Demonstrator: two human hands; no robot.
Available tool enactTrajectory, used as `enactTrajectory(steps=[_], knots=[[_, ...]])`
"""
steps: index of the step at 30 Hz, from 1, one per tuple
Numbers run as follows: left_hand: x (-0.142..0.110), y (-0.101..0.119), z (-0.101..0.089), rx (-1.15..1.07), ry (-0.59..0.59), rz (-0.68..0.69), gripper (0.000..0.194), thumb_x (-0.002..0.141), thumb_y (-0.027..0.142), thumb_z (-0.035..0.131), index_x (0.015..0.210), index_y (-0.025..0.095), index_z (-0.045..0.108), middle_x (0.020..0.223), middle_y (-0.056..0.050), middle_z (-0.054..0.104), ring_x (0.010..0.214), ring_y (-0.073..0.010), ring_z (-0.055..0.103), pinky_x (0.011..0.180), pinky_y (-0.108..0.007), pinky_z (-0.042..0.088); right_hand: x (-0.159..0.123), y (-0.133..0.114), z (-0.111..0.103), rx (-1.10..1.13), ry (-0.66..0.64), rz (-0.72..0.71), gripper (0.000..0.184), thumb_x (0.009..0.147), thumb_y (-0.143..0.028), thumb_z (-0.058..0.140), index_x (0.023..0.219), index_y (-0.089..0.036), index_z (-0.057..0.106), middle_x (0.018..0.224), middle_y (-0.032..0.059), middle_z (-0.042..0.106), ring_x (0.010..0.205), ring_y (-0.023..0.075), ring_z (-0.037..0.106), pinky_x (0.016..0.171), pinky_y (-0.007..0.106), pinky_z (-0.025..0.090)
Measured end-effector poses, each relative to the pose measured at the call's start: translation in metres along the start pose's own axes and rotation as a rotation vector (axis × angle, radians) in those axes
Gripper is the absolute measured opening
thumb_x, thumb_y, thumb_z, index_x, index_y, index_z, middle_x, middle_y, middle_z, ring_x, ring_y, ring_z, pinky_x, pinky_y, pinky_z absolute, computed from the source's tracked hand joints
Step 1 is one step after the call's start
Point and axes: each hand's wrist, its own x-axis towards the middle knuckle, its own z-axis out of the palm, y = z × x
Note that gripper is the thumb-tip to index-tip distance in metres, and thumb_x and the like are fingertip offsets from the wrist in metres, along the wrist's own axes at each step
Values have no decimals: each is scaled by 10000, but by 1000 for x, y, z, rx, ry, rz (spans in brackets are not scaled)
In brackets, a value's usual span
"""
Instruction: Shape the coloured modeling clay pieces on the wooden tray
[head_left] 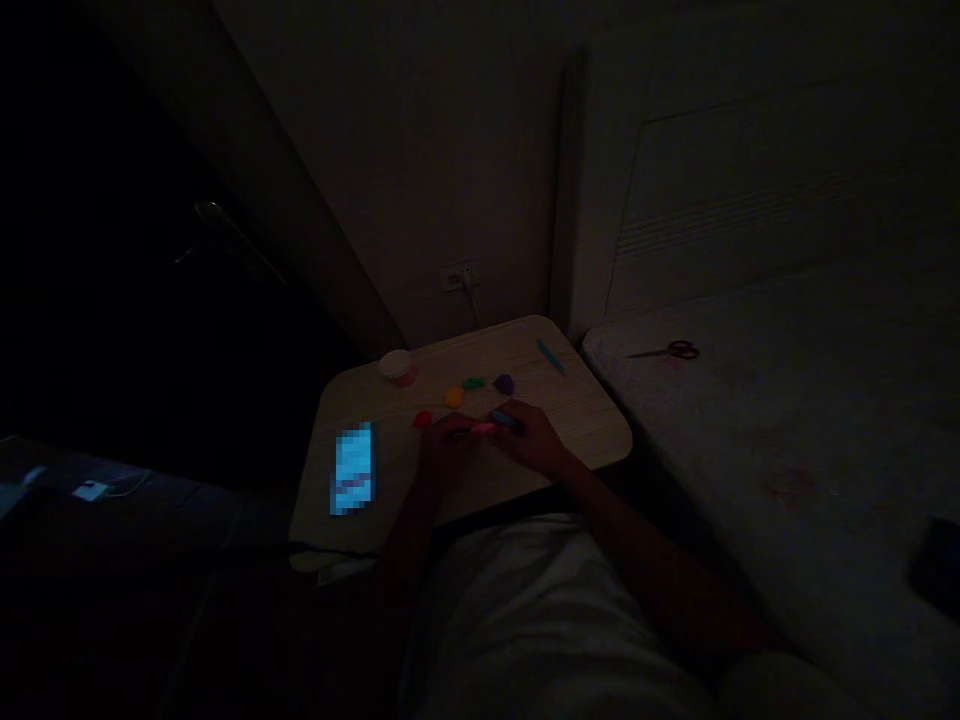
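Note:
Low over the small wooden table (397, 440), my left hand (442, 445) has its fingers closed on a small pink piece (483, 428), which looks like modelling clay. My right hand (536, 438) is closed around a short pale blue tool (504, 418), its tip close by the pink piece; in this dim light I cannot tell whether they touch. Just beyond the hands lie soft-looking lumps: red (423, 419), orange (453, 398), green (473, 383) and purple (504, 384). A teal stick-like tool (551, 357) rests near the far right corner.
A round tub (397, 368) stands at the table's back left, and a lit phone (352, 468) lies at the left. Scissors (667, 350) rest on the pale bed-like surface (720, 430) to the right. A plugged-in wall socket (460, 276) sits behind the table.

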Motion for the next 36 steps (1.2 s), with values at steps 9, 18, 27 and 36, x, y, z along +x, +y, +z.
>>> enactTrajectory(steps=[9,18,27,36], knots=[[-2,-2,2,-84,46,-49,300,754,410,804,965,201,767,1007,-89,783,933,-244,734,840,-371,601,0,3,1,-14,37,42,208,894,-381,646,913,-181,698,869,46,689,813,202,632,763,295,466],[-1,-1,1,-96,28,-17,170,767,337,759,862,198,731,897,-65,757,853,-218,715,792,-341,588,-1,2,1,-13,11,103,222,886,-402,644,898,-186,690,824,22,683,756,178,605,700,265,439],[-4,13,1,211,91,235,65,835,262,679,789,218,697,817,-37,701,797,-200,656,777,-329,529,-2,1,0,23,1,169,197,864,-374,632,856,-179,657,740,-7,647,677,150,559,630,246,400],[-8,12,3,355,108,241,70,872,250,665,860,224,730,856,-44,754,801,-205,693,788,-334,537,-2,0,-1,75,-35,153,230,869,-413,653,842,-185,645,748,-11,635,690,147,549,627,238,396]])
